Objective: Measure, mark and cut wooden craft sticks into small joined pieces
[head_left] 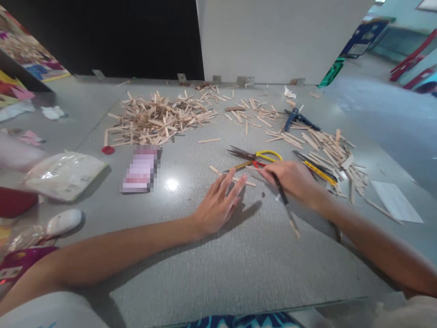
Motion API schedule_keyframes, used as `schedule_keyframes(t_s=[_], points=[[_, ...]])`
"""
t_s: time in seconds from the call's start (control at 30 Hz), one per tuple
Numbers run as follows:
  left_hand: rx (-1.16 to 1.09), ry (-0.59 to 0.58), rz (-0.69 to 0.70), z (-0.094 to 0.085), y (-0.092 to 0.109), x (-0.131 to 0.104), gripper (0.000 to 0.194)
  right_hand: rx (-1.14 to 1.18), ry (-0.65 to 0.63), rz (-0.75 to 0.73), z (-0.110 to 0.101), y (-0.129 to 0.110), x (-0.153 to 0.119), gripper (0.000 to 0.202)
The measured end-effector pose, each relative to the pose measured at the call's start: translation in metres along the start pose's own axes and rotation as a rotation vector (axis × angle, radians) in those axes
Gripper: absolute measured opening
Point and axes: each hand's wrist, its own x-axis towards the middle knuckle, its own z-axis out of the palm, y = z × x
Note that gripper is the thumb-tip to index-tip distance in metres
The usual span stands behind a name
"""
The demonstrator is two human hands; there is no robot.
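Note:
On the grey table, my left hand [218, 202] has its fingers spread, their tips by a thin wooden stick [244, 181]. To its right, my right hand [290, 180] is closed round something; a dark, thin-handled tool [280, 189] runs down from the fingers toward a pale stick piece [294, 229]. Whether the hand grips that tool or something else is hard to make out. Just beyond the hands lie scissors with yellow handles [269, 155] and a red-handled tool [258, 164], close to the right fingertips.
A large heap of wooden sticks [164, 116] lies at the back left, more sticks [332, 150] at the right. Blue-handled pliers [295, 119], a yellow cutter [319, 172] and white paper [398, 200] are right; a pixelated pink card [141, 169], plastic packet [66, 173] and white mouse [64, 222] left.

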Motion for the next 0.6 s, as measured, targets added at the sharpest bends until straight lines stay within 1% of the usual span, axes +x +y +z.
schedule_keyframes(t_s=[0.1, 0.17, 0.23, 0.3, 0.4, 0.6], points=[[0.026, -0.071, 0.001, -0.002, 0.0, -0.003, 0.09, -0.046, 0.024, 0.186, -0.032, 0.048, 0.002, 0.035], [0.031, -0.091, 0.011, -0.004, 0.0, -0.004, 0.091, -0.077, 0.072, 0.318, -0.044, 0.088, -0.001, 0.035], [0.048, -0.103, 0.019, -0.005, 0.001, -0.003, 0.09, -0.115, 0.146, 0.43, -0.049, 0.125, -0.008, 0.039], [0.074, -0.118, 0.023, -0.006, 0.001, -0.003, 0.089, -0.115, 0.174, 0.48, -0.047, 0.155, -0.018, 0.036], [0.1, -0.137, 0.023, -0.007, 0.002, -0.003, 0.089, -0.093, 0.191, 0.502, -0.04, 0.18, -0.03, 0.033], [0.1, -0.158, 0.013, -0.008, 0.002, -0.004, 0.089, -0.049, 0.191, 0.492, -0.033, 0.205, -0.039, 0.028]])
